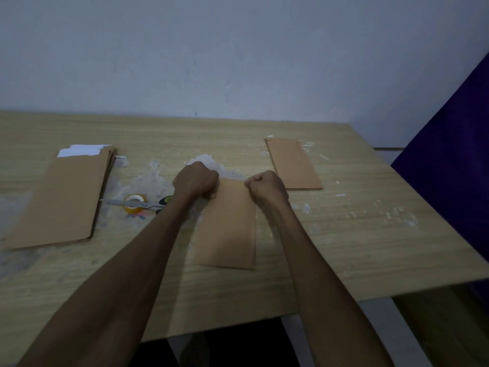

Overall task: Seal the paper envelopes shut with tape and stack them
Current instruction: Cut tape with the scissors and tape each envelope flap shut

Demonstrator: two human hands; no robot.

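Note:
A brown paper envelope (227,229) lies lengthwise on the wooden table (357,234) in front of me. My left hand (197,181) grips its far left corner with curled fingers. My right hand (266,188) pinches the far right corner the same way. The envelope's top edge is hidden between my fists. A roll of clear tape (135,203) lies to the left of my left forearm, with scissors (127,203) resting across it. A pile of unsealed envelopes (63,200) with white paper sticking out lies at the left. A small stack of envelopes (293,165) lies at the right.
White scraps and torn patches of surface (156,178) mark the table's middle and right side. The table's right edge drops off beside a dark purple panel (455,154). A grey wall stands behind the table.

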